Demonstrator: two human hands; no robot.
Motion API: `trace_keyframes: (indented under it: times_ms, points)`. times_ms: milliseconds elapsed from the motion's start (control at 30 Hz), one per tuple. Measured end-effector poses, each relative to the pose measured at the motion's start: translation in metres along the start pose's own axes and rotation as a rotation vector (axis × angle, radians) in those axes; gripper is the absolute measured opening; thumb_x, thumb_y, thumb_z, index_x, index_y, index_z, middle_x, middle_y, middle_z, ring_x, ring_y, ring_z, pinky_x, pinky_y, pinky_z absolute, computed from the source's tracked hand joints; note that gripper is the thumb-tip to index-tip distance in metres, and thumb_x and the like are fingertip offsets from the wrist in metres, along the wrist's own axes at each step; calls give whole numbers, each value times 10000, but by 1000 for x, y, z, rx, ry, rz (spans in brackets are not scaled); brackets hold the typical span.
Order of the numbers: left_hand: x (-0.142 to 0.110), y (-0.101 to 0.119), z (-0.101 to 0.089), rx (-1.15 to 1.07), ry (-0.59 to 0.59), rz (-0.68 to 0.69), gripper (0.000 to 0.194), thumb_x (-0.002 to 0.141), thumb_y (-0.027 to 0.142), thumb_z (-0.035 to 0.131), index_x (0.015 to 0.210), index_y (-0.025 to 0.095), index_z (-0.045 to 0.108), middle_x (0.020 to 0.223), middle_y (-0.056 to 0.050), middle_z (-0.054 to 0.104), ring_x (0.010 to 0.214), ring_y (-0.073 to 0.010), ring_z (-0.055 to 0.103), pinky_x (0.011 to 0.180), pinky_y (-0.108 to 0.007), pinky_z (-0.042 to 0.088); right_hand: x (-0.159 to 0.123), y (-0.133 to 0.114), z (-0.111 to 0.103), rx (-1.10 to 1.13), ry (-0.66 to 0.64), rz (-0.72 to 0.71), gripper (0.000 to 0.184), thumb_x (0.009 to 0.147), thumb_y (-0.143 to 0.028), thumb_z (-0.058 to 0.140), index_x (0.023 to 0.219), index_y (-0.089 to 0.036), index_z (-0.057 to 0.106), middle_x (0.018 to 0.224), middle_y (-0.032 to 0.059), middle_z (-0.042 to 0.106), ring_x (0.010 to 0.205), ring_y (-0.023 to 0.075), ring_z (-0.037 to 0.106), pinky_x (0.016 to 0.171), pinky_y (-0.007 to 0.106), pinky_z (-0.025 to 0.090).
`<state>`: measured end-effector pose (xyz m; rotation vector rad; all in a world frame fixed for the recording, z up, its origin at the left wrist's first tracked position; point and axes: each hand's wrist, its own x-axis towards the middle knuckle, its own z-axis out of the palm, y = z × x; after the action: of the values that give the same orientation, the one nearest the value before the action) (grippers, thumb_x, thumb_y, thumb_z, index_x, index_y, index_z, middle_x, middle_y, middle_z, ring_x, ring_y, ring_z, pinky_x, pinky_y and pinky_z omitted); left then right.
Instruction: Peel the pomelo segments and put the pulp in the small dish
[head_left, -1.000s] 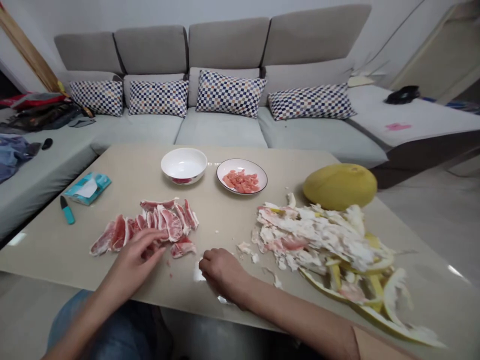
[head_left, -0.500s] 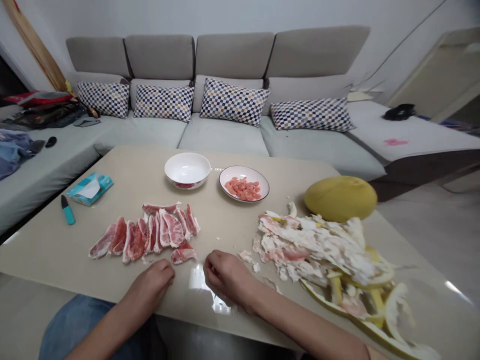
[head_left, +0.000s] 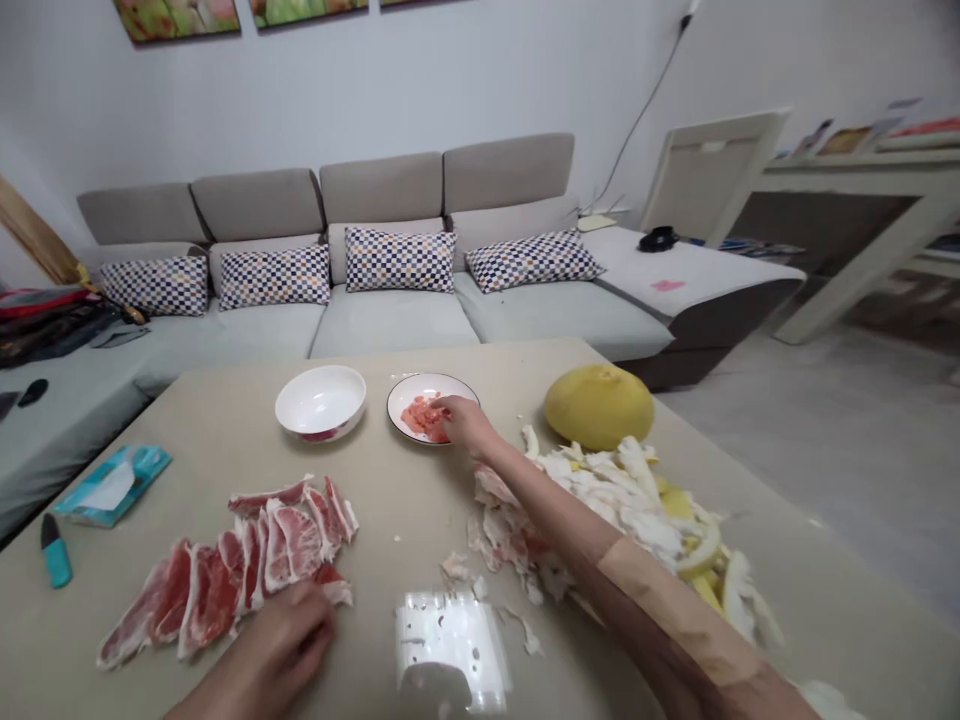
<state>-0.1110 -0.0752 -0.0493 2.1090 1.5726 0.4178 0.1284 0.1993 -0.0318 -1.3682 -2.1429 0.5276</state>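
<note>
My right hand [head_left: 466, 424] reaches over the white dark-rimmed plate [head_left: 409, 385], fingertips pinched at the pink pieces of peeled pomelo flesh [head_left: 421, 414]. Whether a piece is between those fingers cannot be seen. Low on the table my left hand [head_left: 294, 632] is curled closed, beside the row of pomelo segments [head_left: 214, 590], which still have white skin on them. A small segment [head_left: 337, 588] lies just past its knuckles, partly covered. The inside of the left hand is hidden.
A white bowl [head_left: 321, 400] stands left of the plate. On the right are a whole yellow pomelo [head_left: 600, 405] and a heap of peel and pith [head_left: 615, 510], partly behind my right forearm. At left lie a tissue pack [head_left: 112, 485] and a teal-handled knife [head_left: 55, 552].
My right hand has moved from the table's near side forward to the plate. The left hand drew back from the segments and curled. The view has tilted up and turned right.
</note>
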Motion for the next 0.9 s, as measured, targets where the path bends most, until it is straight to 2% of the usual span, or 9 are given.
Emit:
trace_keyframes:
  times_ms: [100, 167, 300, 333, 400, 467, 567, 633, 900]
  points:
    - [61, 37, -36, -34, 87, 111, 183, 824, 117, 471, 772, 218, 614, 804, -44, 614, 763, -185, 566, 696, -279, 429, -12, 8, -17, 48, 73, 3, 294, 847, -110, 438, 1012, -186, 669, 1040, 74, 688, 957, 191, 614, 845, 283, 440]
    - [115, 52, -48, -117, 171, 156, 168, 799, 101, 521, 767, 218, 637, 810, -42, 610, 786, -191, 560, 746, -296, 431, -33, 9, -27, 66, 90, -13, 280, 868, -147, 426, 1010, -178, 665, 1024, 78, 688, 935, 192, 618, 833, 290, 448]
    - [223, 57, -39, -233, 287, 109, 96, 783, 139, 627, 716, 198, 662, 837, -73, 634, 908, -222, 581, 859, -338, 455, -87, 5, -33, 82, -15, -94, 218, 829, -131, 494, 898, -186, 693, 899, 52, 711, 838, 182, 638, 776, 277, 470]
    - [243, 54, -34, -240, 299, 90, 64, 820, 182, 617, 783, 186, 670, 903, -83, 646, 921, -218, 588, 865, -362, 470, -99, 5, -32, 83, -51, -112, 212, 819, -121, 507, 887, -183, 698, 883, 51, 713, 830, 180, 641, 773, 276, 473]
    - [265, 47, -27, -256, 319, 61, 203, 907, 297, 537, 1060, 193, 622, 1141, -84, 615, 961, -192, 602, 845, -395, 512, -118, 5, -28, 87, -122, -144, 214, 812, -102, 516, 868, -182, 707, 864, 49, 717, 824, 174, 646, 771, 268, 477]
    - [265, 40, -26, -270, 352, 34, 227, 922, 319, 512, 1089, 202, 611, 1157, -84, 615, 940, -180, 612, 825, -382, 527, -128, 5, -24, 93, -172, -158, 230, 809, -84, 511, 868, -180, 711, 868, 52, 720, 820, 170, 649, 770, 263, 479]
    - [234, 33, -35, -303, 402, -4, 122, 850, 279, 601, 838, 188, 681, 768, -37, 676, 691, -156, 625, 711, -306, 519, -133, -1, -19, 111, -226, -162, 243, 800, -75, 515, 890, -177, 716, 890, 58, 725, 820, 171, 655, 768, 258, 479]
    - [204, 31, -45, -345, 424, -24, 79, 796, 264, 642, 795, 200, 689, 631, -5, 643, 567, -140, 603, 623, -266, 499, -133, -11, -13, 127, -280, -173, 238, 806, -89, 518, 889, -181, 722, 878, 50, 733, 803, 167, 660, 749, 244, 477]
    - [78, 26, -59, -481, 478, -169, 128, 772, 271, 641, 842, 168, 669, 805, -28, 686, 735, -164, 643, 685, -256, 499, -143, -65, 35, 62, -440, -214, 257, 801, -116, 535, 968, -190, 716, 959, 57, 731, 863, 170, 658, 775, 227, 453]
